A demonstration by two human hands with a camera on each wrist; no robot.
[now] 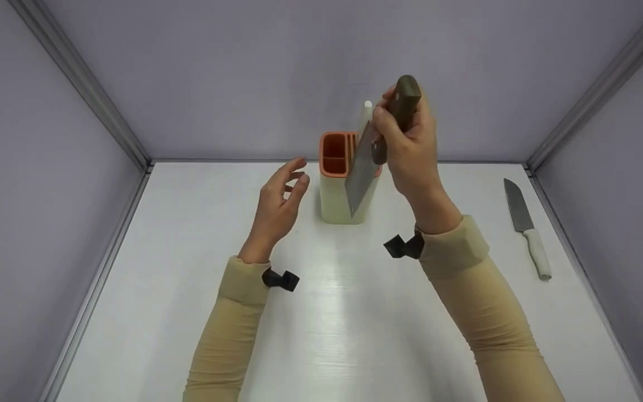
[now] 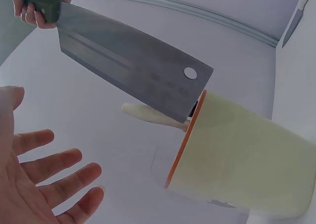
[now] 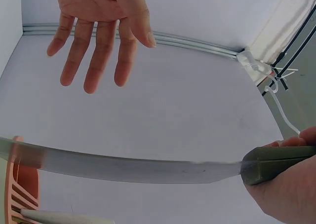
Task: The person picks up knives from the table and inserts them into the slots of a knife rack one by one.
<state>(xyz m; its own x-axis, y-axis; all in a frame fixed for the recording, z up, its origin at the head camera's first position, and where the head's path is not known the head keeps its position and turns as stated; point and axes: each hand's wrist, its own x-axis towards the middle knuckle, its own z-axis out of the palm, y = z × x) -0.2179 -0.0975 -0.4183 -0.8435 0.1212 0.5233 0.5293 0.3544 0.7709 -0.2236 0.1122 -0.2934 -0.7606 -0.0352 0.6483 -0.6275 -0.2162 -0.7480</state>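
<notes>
My right hand (image 1: pixel 413 151) grips the dark green handle of a cleaver (image 2: pixel 133 56), whose broad blade has a round hole near its far corner. In the head view the blade hangs tip-down at the knife block (image 1: pixel 335 198), pale with an orange slotted top. The blade's end is beside the orange rim in the left wrist view; whether it touches cannot be told. A white-handled knife (image 2: pixel 150 114) stands in the block. My left hand (image 1: pixel 278 204) is to the left of the block, fingers loosely bent, holding nothing.
Another knife (image 1: pixel 532 240) with a white handle lies on the white table (image 1: pixel 198 234) at the right, its blade pointing away. Grey-lavender walls (image 1: pixel 232 72) with metal edge strips enclose the table at the back and both sides.
</notes>
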